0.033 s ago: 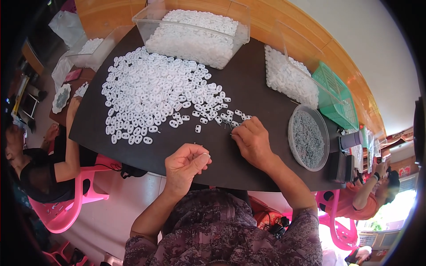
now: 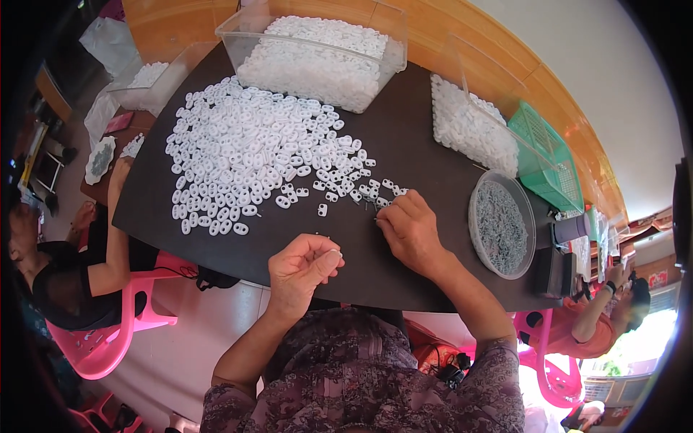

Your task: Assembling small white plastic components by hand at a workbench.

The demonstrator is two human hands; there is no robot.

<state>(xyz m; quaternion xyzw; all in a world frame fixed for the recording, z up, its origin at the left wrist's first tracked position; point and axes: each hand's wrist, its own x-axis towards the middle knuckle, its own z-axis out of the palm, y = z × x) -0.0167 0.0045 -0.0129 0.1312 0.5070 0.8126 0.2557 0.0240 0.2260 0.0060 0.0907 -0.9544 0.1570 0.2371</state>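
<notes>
My left hand (image 2: 303,272) is closed in a pinch above the table's near edge. A whitish spot shows at its thumb tip and tiny dark tips poke out past the fingers, but what it holds is mostly hidden. Farther right, my right hand (image 2: 413,234) has its fingertips pressed together low over the table, beside a few loose screws (image 2: 367,200) and white two-hole plastic pieces (image 2: 322,209). Whether something small is between those fingers I cannot tell. A large pile of the same white pieces (image 2: 238,144) spreads over the left half of the dark table (image 2: 426,177).
A clear bin (image 2: 310,68) of white pieces stands at the back, another clear bin (image 2: 473,130) right of it. Beside that sit a green basket (image 2: 548,159) and a round tray (image 2: 535,238) of screws. People sit on pink chairs (image 2: 137,310) at both sides.
</notes>
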